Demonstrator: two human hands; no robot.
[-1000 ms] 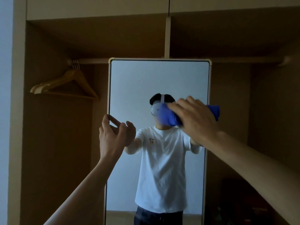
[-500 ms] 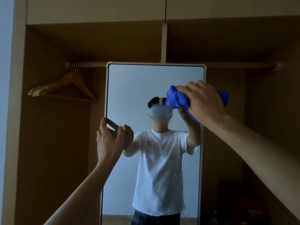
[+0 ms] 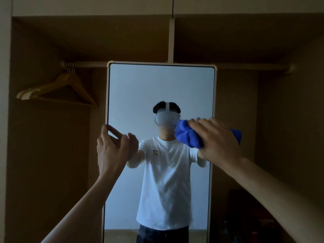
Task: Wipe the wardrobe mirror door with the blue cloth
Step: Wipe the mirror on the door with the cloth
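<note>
one blue cloth (image 3: 188, 137) (bunched), under right grip (image 3: 219, 141)

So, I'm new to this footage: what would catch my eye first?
The bright mirror door in the middle of the dark wardrobe stands out first. At its right side the right hand grips a bunched blue cloth; the left hand holds its left edge. Wooden hangers hang on the rail, upper left.
</note>
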